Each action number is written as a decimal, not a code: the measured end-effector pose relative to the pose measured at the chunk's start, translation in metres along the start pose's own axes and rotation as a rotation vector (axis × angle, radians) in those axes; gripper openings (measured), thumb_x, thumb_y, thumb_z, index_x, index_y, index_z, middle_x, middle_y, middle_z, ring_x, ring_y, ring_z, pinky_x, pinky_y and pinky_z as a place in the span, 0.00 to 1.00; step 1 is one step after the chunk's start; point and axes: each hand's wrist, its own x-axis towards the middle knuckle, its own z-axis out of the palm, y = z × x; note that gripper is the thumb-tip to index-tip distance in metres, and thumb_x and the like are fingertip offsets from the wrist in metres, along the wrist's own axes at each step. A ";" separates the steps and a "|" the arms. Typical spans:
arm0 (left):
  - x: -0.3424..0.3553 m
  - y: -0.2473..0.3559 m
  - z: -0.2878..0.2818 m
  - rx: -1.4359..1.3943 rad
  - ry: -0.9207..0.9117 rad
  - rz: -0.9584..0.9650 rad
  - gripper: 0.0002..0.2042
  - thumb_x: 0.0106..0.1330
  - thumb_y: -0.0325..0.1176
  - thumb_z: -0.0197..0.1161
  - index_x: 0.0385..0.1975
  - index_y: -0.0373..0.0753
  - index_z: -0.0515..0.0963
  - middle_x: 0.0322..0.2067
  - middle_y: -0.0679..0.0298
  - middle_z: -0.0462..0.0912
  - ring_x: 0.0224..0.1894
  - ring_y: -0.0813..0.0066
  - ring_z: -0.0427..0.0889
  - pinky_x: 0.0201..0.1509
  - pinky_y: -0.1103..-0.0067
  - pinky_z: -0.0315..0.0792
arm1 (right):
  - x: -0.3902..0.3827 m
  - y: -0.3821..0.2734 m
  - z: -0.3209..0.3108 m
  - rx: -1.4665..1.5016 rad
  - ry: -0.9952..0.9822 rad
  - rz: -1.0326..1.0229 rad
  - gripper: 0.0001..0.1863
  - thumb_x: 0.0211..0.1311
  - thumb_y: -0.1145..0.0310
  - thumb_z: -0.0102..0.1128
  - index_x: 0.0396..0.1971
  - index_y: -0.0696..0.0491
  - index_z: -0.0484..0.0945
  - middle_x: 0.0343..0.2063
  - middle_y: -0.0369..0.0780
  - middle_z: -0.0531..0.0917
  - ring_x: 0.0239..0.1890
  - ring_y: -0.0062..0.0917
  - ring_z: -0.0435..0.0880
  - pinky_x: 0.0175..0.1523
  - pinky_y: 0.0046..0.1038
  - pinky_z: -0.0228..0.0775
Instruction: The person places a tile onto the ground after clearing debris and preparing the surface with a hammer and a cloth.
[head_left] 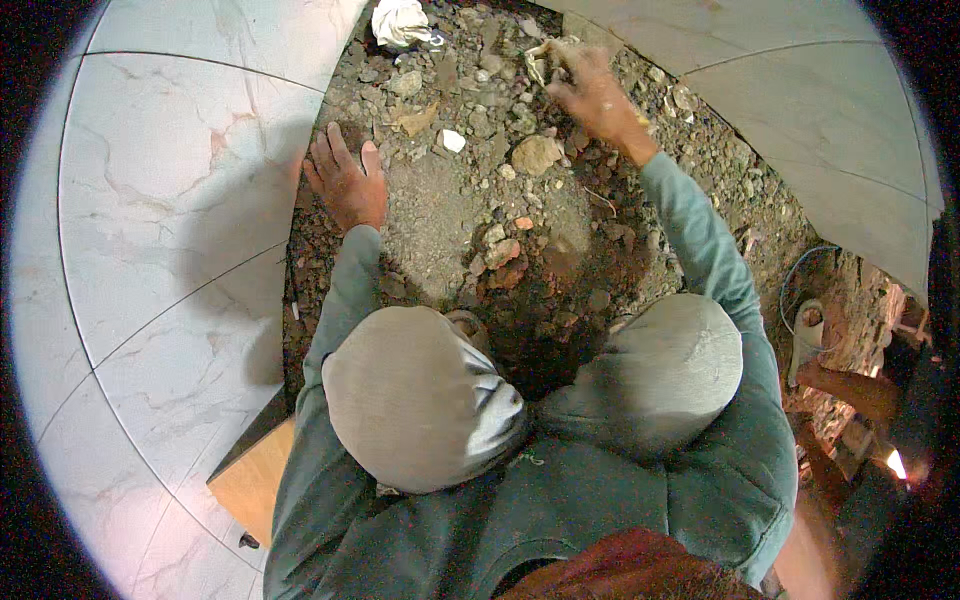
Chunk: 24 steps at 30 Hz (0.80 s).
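Note:
My left hand (345, 180) lies with fingers apart on dusty rubble beside the edge of the white marbled tiles (180, 130). Up and to the right, my right hand (590, 100), slightly blurred, has thumb and fingers curled on a thin pale piece (536, 62) that I cannot make out clearly. Between the hands are a white chip (452, 141), a larger tan stone (537, 155) and loose gravel. A crumpled white bundle (400, 22) lies on the rubble at the top. My two grey-clad knees show below, over reddish broken stones (505, 255).
Pale tiles (800, 80) border the rubble at upper right. A wooden board (250, 480) sits at lower left. A thin cable loop, a pale elongated object (808, 330) and another person's limbs (840, 390) are at the right, near a small bright light (895, 463).

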 end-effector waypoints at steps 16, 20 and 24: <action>0.009 0.007 -0.009 -0.033 -0.032 -0.018 0.32 0.73 0.50 0.58 0.73 0.41 0.63 0.68 0.47 0.68 0.70 0.49 0.66 0.77 0.50 0.52 | 0.058 0.002 0.009 -0.121 -0.014 -0.162 0.19 0.68 0.57 0.67 0.44 0.56 0.73 0.39 0.45 0.81 0.43 0.37 0.85 0.46 0.43 0.74; 0.007 0.004 -0.011 -0.026 -0.061 -0.056 0.31 0.73 0.49 0.59 0.72 0.40 0.64 0.68 0.49 0.69 0.71 0.50 0.66 0.77 0.50 0.52 | 0.045 -0.050 -0.046 0.147 -0.309 -0.069 0.22 0.70 0.58 0.65 0.55 0.54 0.72 0.52 0.46 0.83 0.54 0.43 0.83 0.54 0.43 0.75; 0.009 0.009 -0.012 -0.018 -0.059 -0.046 0.32 0.72 0.49 0.60 0.71 0.40 0.65 0.68 0.48 0.68 0.72 0.50 0.64 0.76 0.49 0.52 | -0.033 -0.067 -0.075 0.349 -0.752 -0.193 0.24 0.76 0.54 0.55 0.63 0.53 0.70 0.59 0.47 0.81 0.60 0.46 0.81 0.63 0.42 0.74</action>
